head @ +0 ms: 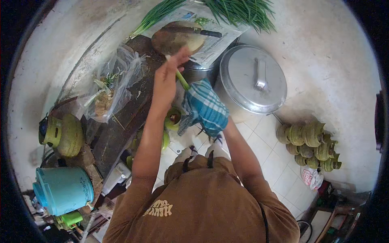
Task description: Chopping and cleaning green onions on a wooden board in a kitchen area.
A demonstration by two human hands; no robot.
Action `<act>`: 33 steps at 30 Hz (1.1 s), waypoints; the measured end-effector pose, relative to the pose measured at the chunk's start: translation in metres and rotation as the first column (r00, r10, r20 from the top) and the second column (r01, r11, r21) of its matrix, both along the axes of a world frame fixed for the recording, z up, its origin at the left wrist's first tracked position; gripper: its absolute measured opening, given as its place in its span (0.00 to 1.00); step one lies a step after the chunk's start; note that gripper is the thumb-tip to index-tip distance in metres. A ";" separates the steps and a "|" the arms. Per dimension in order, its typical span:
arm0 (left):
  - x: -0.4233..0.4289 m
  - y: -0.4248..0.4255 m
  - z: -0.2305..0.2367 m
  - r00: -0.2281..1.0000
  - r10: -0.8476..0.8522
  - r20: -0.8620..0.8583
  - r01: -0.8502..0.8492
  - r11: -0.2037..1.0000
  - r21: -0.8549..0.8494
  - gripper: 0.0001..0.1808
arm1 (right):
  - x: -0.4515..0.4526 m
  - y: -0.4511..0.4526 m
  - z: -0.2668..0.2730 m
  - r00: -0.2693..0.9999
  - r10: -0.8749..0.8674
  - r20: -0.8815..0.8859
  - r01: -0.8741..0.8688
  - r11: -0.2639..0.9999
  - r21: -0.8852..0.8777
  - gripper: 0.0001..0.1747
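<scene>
My left hand [170, 66] is around the white end of a green onion stalk [183, 79], its fingers blurred. A blue-and-white checked cloth [206, 106] wraps my right hand and hides its fingers; the stalk's green part runs into the cloth. Just beyond my left hand lies a round wooden chopping board [179, 39] with a black-handled knife [194, 30] across its far side. Chopped green onion [203, 21] lies on newspaper [225, 39] behind the board. Bunches of green onions [240, 12] spread over the paper's far edge.
A large lidded metal pot [252, 79] stands at the right. On the dark wooden bench [133, 82] at the left lies a clear plastic bag [112, 88] with plant trimmings. Green gas cylinders [310, 136] are stacked by the right wall. A turquoise water container [65, 189] stands at lower left.
</scene>
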State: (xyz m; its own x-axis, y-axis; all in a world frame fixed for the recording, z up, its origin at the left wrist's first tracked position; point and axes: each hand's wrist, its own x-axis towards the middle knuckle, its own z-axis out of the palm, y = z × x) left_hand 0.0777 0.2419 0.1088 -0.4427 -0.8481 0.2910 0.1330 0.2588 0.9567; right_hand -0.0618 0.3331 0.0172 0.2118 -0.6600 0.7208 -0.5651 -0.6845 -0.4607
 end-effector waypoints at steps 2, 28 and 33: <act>-0.001 0.010 -0.014 0.988 -0.103 0.118 0.110 0.992 -0.061 0.27 | 0.009 -0.005 0.018 1.000 -0.005 0.030 0.001 0.989 0.149 0.24; 0.046 0.005 0.029 0.695 0.061 -0.717 0.108 0.976 0.188 0.16 | -0.044 0.046 -0.074 0.790 -0.419 -0.448 0.577 0.755 0.311 0.28; -0.002 0.027 0.031 0.645 -0.187 -0.741 0.411 0.903 0.129 0.17 | -0.043 0.032 -0.022 0.889 -0.384 -0.248 0.436 0.876 0.205 0.27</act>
